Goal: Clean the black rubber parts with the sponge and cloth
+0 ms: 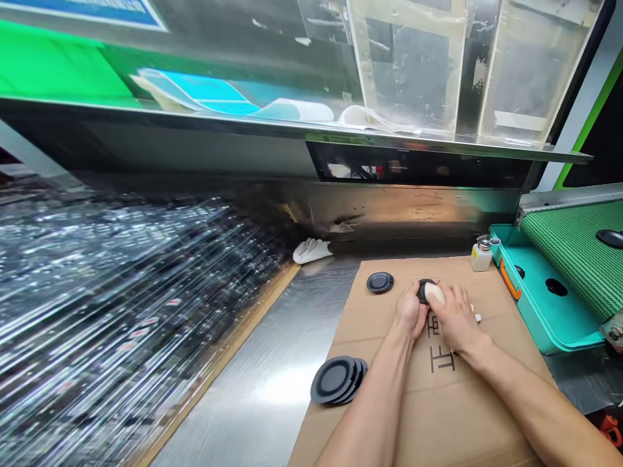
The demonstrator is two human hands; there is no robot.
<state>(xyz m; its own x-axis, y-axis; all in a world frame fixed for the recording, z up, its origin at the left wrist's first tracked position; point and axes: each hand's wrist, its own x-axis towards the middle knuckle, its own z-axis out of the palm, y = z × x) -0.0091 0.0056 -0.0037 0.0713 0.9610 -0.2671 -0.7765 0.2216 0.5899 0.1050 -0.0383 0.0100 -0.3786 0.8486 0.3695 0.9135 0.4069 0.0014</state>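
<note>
Over the cardboard sheet [477, 415], my left hand [411, 312] grips a small round black disc [422, 290] by its edge. My right hand [456, 321] is closed at the disc's other side. A pale white covering [435, 296] shows at the right thumb, against the disc; whether it is a finger cot or a bit of cloth I cannot tell. Beyond my left hand lies a short stack of black discs [379, 282]. Nearer, beside my left forearm, a larger fanned stack of black discs [335, 381] rests on the cardboard's left edge.
A white pump bottle [481, 254] stands at the cardboard's far right corner. Right of it are a teal tray [545, 318] with black pieces and a green conveyor belt [579, 240]. Left are a white glove [311, 250] and rows of shiny wrapped strips [146, 311]. A metal shelf [272, 126] overhangs.
</note>
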